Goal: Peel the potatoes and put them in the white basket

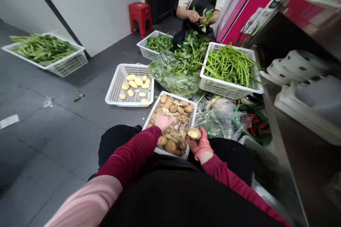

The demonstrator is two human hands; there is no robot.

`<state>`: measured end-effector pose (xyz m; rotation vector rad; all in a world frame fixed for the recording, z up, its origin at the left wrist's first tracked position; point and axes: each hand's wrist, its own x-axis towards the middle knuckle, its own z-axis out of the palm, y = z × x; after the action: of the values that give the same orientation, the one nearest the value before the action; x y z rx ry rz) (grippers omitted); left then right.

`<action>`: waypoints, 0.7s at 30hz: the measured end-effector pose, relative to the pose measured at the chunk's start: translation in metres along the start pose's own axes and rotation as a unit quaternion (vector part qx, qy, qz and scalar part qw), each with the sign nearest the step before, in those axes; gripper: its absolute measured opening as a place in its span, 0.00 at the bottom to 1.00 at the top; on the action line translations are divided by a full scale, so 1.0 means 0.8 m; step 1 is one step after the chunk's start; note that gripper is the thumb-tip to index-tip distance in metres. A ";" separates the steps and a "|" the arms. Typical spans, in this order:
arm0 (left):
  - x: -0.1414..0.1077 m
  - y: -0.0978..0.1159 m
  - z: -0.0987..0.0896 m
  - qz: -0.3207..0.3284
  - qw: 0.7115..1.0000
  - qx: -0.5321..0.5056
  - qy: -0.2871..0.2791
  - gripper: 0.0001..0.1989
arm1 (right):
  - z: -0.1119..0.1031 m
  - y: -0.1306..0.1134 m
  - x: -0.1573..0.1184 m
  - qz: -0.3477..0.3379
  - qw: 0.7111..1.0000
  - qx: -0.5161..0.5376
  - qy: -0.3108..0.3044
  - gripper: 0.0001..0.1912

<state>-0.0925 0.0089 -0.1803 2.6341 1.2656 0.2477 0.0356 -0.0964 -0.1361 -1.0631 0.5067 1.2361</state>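
My right hand (201,144), in a reddish glove, grips a partly peeled potato (194,133) whose pale flesh faces up. Closed in a fist, my left hand (163,121) is over a white plastic basket (196,108) between my knees; whatever it may hold is hidden. Unpeeled potatoes (188,109) lie at that basket's far end and near side, with a heap of peelings (176,132) in the middle. Just beyond, to the left, another white basket (113,90) contains several peeled potatoes (138,81).
A co-worker (204,3) sits opposite, handling leafy greens. Piled greens (190,51) lie by a plastic bag (170,74). Green stalks fill a basket (226,90) at right and another (70,65) at far left. A red stool (140,16) stands behind; a metal shelf (279,127) borders the right.
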 end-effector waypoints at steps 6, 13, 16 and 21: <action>0.019 0.011 0.001 0.040 0.999 -0.007 0.024 0.18 | 0.006 -0.010 0.012 -0.034 0.998 -0.027 -0.053 0.09; 0.032 0.000 0.001 0.047 0.999 -0.008 -0.018 0.17 | -0.005 -0.016 0.023 -0.052 0.988 -0.098 -0.104 0.06; 0.036 -0.007 0.000 0.044 0.999 -0.025 -0.017 0.17 | -0.003 -0.021 0.020 -0.051 0.985 -0.113 -0.118 0.07; 0.038 0.004 -0.010 0.008 1.000 -0.025 0.011 0.18 | -0.002 -0.022 0.017 -0.073 0.979 -0.174 -0.075 0.13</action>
<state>-0.0735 0.0315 -0.1701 2.6074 1.2292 0.3072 0.0566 -0.0907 -0.1410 -1.2639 0.0936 1.2882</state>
